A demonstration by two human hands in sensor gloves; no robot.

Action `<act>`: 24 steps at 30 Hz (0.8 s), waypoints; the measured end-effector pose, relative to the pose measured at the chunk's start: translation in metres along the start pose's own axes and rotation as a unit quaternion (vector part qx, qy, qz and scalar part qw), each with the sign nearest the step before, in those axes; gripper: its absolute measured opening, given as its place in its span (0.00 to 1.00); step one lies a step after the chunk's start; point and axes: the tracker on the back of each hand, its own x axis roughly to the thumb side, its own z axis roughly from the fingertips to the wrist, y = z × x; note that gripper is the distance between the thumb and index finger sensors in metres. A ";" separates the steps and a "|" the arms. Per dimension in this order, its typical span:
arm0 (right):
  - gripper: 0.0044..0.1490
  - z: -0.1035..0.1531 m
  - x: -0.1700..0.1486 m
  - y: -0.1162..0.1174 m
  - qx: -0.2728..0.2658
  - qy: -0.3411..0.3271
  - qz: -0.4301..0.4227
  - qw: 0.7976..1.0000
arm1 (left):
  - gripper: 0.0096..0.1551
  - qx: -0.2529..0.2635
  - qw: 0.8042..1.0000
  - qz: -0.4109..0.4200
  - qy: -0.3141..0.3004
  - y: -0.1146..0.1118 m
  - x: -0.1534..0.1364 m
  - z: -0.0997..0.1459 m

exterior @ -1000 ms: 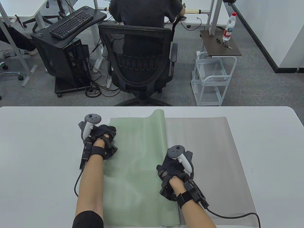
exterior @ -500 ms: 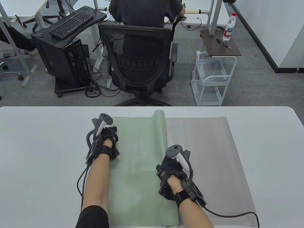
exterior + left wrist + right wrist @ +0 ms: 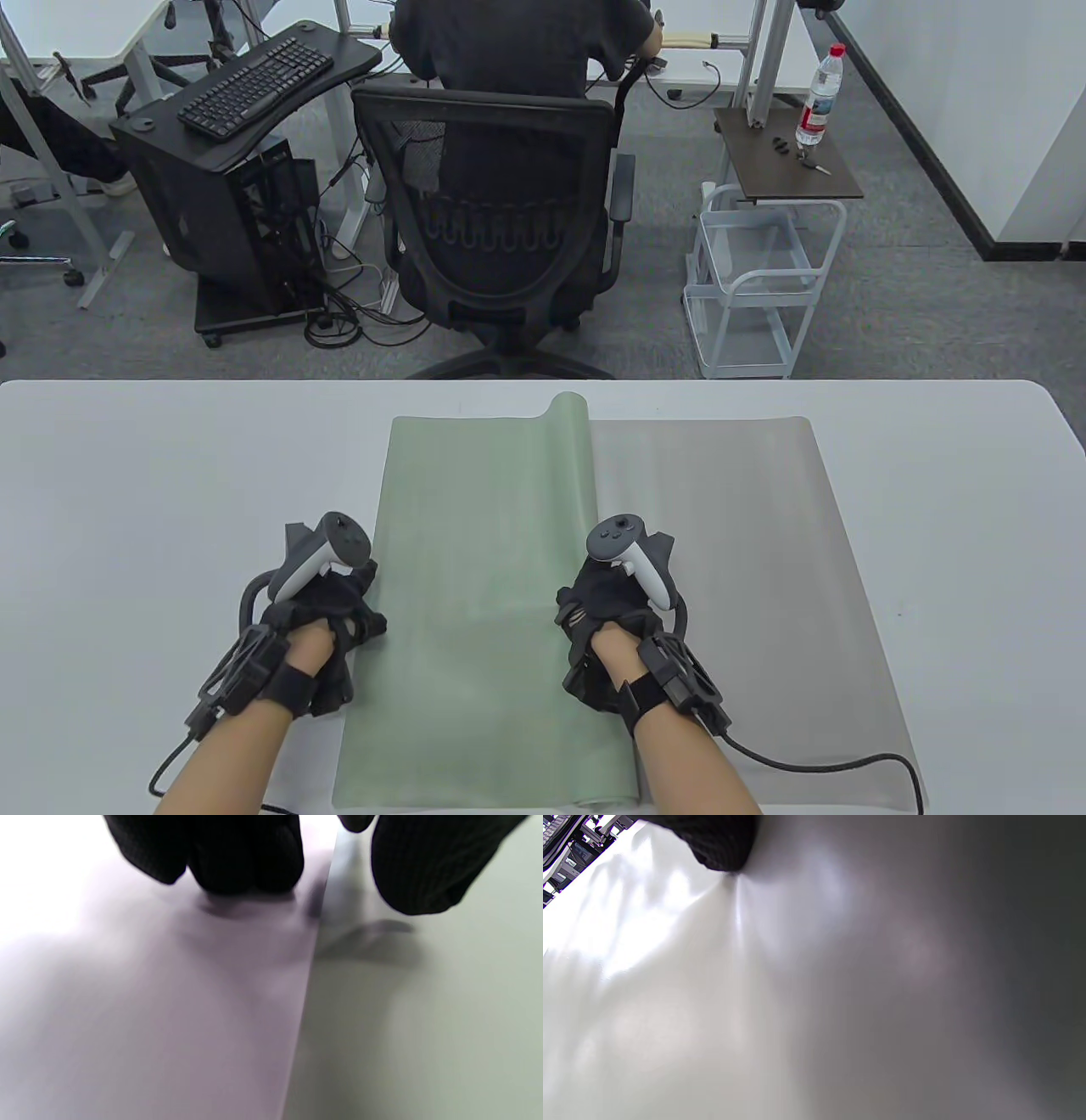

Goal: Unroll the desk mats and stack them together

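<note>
So we are working with two desk mats on the white surface (image 3: 127, 475). We are laying the green mat (image 3: 475, 594) on top of the gray mat (image 3: 747, 560), because the job is to stack them together. The green mat is lying flat over the left part of the gray one, and it is not fully open: a roll (image 3: 570, 424) of it is sitting along its right side, standing up a little at the far end. We are resting our left hand (image 3: 327, 607) at the green mat's left edge, near us. In the left wrist view some fingers (image 3: 246, 853) are touching the bare surface and one is over the mat, right at the edge. We think this hand is keeping that side from sliding or curling back. We are putting our right hand (image 3: 615, 607) against the roll, so it is ready to push the roll to the right. Both hands are lying on top with fingers bent down, but we cannot tell if either one is pinching anything. The two hands are well apart, one on each side of the green mat. Most of the gray mat is showing bare on the right, so we judge the unrolling is about half done.
</note>
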 end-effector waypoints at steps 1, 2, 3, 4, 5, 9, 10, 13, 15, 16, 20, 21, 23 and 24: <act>0.60 0.000 0.000 0.000 0.000 0.001 0.000 1.000 | 0.43 0.005 1.000 0.000 -0.003 -0.007 -0.003 0.006; 0.60 0.000 0.001 0.000 0.001 0.002 0.002 1.000 | 0.43 0.017 1.000 0.001 -0.005 -0.012 -0.004 0.011; 0.60 0.000 0.003 -0.001 0.000 0.005 0.005 1.000 | 0.43 0.035 0.999 0.002 -0.004 -0.018 -0.005 0.016; 0.60 0.000 0.003 -0.001 0.001 0.006 0.006 1.000 | 0.42 0.050 0.999 -0.001 -0.003 -0.023 -0.004 0.020; 0.60 0.000 0.003 -0.001 0.001 0.006 0.005 1.000 | 0.43 0.054 0.999 -0.004 -0.002 -0.026 -0.004 0.022; 0.60 0.000 0.004 -0.002 0.004 0.009 0.006 1.000 | 0.43 0.077 0.997 -0.014 0.001 -0.039 0.002 0.029; 0.60 0.000 0.004 -0.003 0.005 0.010 0.006 1.000 | 0.43 0.081 0.997 -0.017 0.001 -0.041 0.003 0.030; 0.60 -0.001 0.005 -0.003 0.003 0.012 0.014 1.000 | 0.43 0.094 0.995 -0.015 0.009 -0.047 0.008 0.030; 0.60 -0.001 0.006 -0.003 0.001 0.013 0.016 1.000 | 0.38 0.060 0.998 0.022 -0.018 -0.049 0.015 0.028; 0.60 -0.002 0.006 -0.004 0.004 0.015 0.017 1.000 | 0.38 0.058 0.998 0.024 -0.018 -0.050 0.019 0.028; 0.54 -0.006 0.004 -0.010 0.002 0.021 0.012 1.000 | 0.38 0.084 0.995 -0.049 -0.020 -0.044 0.037 0.029; 0.52 -0.008 0.002 -0.014 0.009 0.018 -0.001 1.000 | 0.38 0.087 0.994 -0.059 -0.016 -0.044 0.043 0.030; 0.50 -0.009 -0.003 -0.019 0.028 0.008 -0.045 0.999 | 0.37 0.089 0.992 -0.093 -0.012 -0.042 0.050 0.030; 0.50 -0.009 -0.006 -0.023 0.044 0.001 -0.086 0.995 | 0.37 0.080 0.991 -0.109 -0.009 -0.039 0.054 0.028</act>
